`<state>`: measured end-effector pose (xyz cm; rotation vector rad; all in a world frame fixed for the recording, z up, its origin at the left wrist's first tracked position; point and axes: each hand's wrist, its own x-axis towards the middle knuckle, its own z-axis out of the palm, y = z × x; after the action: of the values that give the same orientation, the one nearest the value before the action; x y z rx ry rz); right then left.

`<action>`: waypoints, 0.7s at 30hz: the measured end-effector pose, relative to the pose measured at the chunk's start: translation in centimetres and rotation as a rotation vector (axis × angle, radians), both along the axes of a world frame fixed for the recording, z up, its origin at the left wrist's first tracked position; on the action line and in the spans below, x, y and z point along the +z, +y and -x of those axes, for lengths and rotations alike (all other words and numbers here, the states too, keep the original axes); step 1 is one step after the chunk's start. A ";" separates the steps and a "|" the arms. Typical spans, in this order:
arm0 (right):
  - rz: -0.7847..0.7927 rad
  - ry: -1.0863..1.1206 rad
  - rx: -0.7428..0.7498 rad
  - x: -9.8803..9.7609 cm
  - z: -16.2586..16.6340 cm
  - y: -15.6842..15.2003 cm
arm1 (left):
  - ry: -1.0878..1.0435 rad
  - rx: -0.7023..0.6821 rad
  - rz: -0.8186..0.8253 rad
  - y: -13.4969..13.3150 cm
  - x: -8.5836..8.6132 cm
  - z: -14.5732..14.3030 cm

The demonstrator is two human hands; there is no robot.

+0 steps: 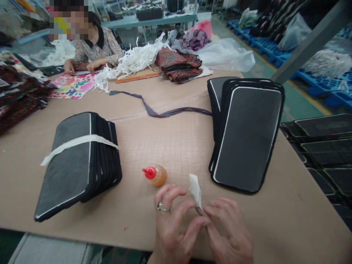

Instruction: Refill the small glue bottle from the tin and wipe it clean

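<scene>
Both my hands meet low in the view, near the table's front edge. Between thumb and forefinger, my left hand point(176, 220) pinches a short white strip point(195, 189), whose free end sticks up. My right hand point(228, 229) is closed on the strip's lower end, fingertips touching those of the left. Just beyond the left hand lies a small bottle of amber liquid point(159, 175) with a red nozzle cap. A stack of black panels point(249, 139) with white edging rests to the right. On the left, another stack of black panels point(71, 154) is bound with a white band point(79, 142).
A dark ribbon point(165, 112) crosses the brown table point(165, 143). Farther back lie white strips point(137, 60) and folded patterned cloth point(178, 64). A co-worker point(96, 51) sits across, hands on the table. Blue pallets point(308, 84) stand at the right.
</scene>
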<state>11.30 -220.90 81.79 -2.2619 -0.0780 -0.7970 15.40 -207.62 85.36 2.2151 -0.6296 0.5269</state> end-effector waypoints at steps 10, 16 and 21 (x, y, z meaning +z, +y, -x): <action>0.081 -0.041 0.039 0.2 0.2 -0.9 | 0.059 0.047 -0.095 0.6 -0.1 0.5; -0.432 0.285 0.088 0.1 0.1 -0.9 | 0.061 0.102 -0.076 0.9 0.0 1.4; -0.838 0.568 0.020 1.1 0.5 0.0 | 0.087 0.099 -0.076 1.3 -0.1 2.0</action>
<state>10.82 -220.89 82.92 -1.5857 0.4221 -0.0907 13.45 -206.34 85.28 2.3372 -0.5038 0.4601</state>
